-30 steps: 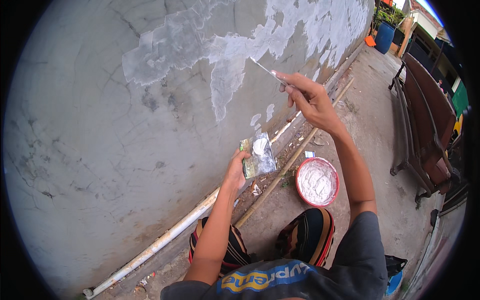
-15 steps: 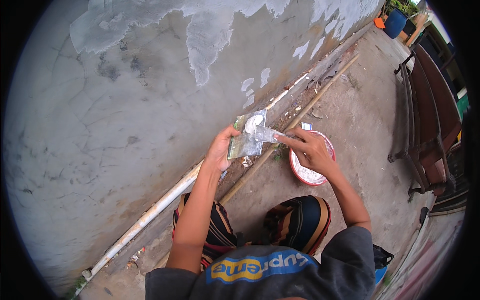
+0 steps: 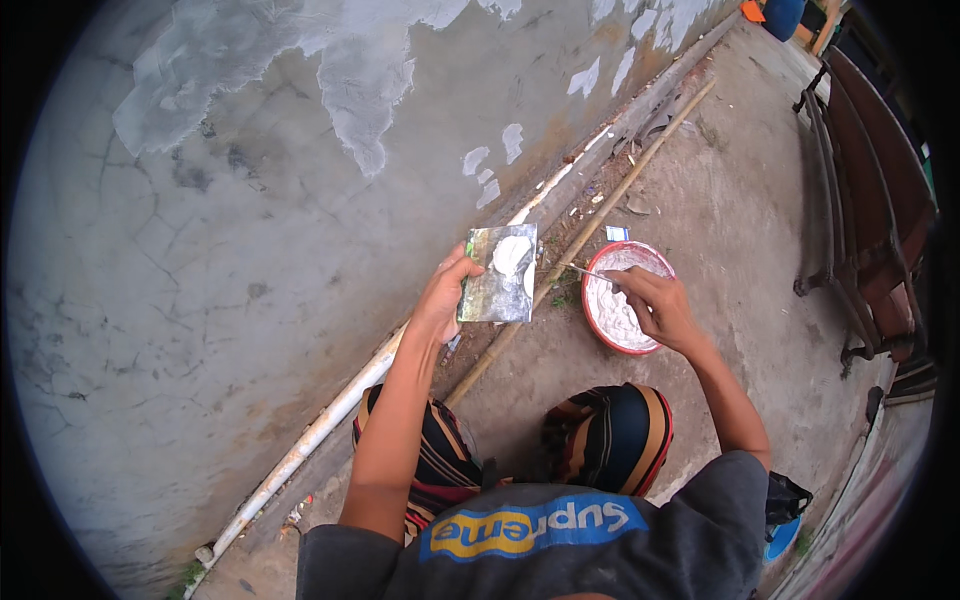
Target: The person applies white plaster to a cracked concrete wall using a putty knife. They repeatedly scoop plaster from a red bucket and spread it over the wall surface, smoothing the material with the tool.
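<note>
Presently: one wall [image 3: 230, 270] — pale patches [image 3: 362, 95] above, bare grey below; left hand [image 3: 440, 298], pinching a smeared board [image 3: 497, 292]; right hand [image 3: 658, 306], pinching a scraper [image 3: 592, 272] over the paste bowl [image 3: 632, 350].

Charcoal T-shirt [image 3: 570, 562], nearer wearer than red tub [image 3: 632, 349]: bold blue-and-yellow chest lettering [image 3: 535, 525], inverted. Blue-white packet [image 3: 618, 234], just beyond tub: print too small.

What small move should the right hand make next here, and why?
Probably swing the scraper left to lift some white paste: the right hand holds it with its tip apart from the board, which the left hand grips with the paste lying on its face.
</note>
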{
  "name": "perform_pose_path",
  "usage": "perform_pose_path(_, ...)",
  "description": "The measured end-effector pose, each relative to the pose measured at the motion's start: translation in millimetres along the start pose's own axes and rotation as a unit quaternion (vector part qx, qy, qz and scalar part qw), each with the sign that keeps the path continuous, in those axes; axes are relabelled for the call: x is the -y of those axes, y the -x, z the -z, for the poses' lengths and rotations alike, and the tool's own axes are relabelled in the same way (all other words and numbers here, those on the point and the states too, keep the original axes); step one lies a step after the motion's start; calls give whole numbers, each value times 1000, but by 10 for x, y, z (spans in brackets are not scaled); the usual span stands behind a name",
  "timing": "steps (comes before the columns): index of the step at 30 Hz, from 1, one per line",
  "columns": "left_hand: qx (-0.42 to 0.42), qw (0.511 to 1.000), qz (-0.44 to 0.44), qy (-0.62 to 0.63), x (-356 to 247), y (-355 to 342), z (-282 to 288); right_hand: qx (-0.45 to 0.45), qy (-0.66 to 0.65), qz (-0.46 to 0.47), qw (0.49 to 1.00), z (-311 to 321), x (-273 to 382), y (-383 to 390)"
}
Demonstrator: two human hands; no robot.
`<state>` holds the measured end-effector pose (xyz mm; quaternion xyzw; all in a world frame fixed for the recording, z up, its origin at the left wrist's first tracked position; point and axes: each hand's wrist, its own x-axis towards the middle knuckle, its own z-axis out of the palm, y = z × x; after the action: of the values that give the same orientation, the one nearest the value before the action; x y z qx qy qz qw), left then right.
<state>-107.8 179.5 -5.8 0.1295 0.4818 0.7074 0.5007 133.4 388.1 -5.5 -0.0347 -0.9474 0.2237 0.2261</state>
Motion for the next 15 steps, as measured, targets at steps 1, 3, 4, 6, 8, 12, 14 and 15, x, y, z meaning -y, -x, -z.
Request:
perform_pose_path(1,-19,999,-11,-42,32,-6,-31,-34,-32,-28,999,58,23,-39)
perform_pose_path(3,-57,987,-33,-148,80,-28,-41,9,-20,-76,997,194,106,-175)
perform_pose_path(4,-75,974,-47,-211,91,-32,-36,53,9,-78,995,259,94,-238)
perform_pose_path(6,-86,943,-67,-313,149,-93,15,114,92,-59,987,316,68,-317)
perform_pose_path(8,-78,915,-79,-389,236,-136,110,162,135,-34,977,249,-44,-352)
perform_pose_path(12,30,922,5,-387,121,-108,-43,218,237,6,947,102,-65,-418)
perform_pose_path(14,39,912,14,-408,153,-140,35,221,233,16,947,94,-120,-510)
perform_pose_path(15,44,907,18,-418,166,-144,67,239,212,-4,948,143,-136,-594)
